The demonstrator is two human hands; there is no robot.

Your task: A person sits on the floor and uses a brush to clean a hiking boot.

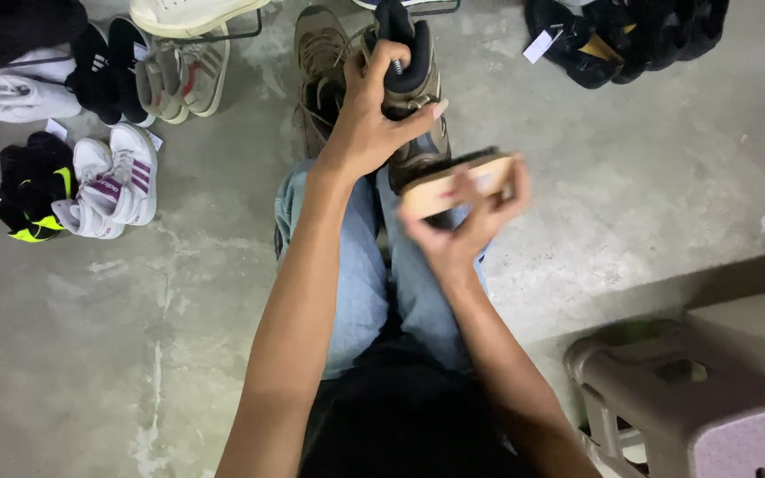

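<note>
Bare concrete floor [648,177] spreads wide and open to the right, while pairs of sneakers [108,181] crowd the left and dark shoes [622,35] line the top edge. A grey plastic stool [710,398] sits at lower right, near the right elbow. Over the knees, the brown boot [409,97] runs lengthwise away from the person, collar at the far end; the left hand [369,115] grips it by the collar. The right hand [471,226] clasps a wooden brush [458,181] (blurred), lying crosswise at the boot's near end.
</note>
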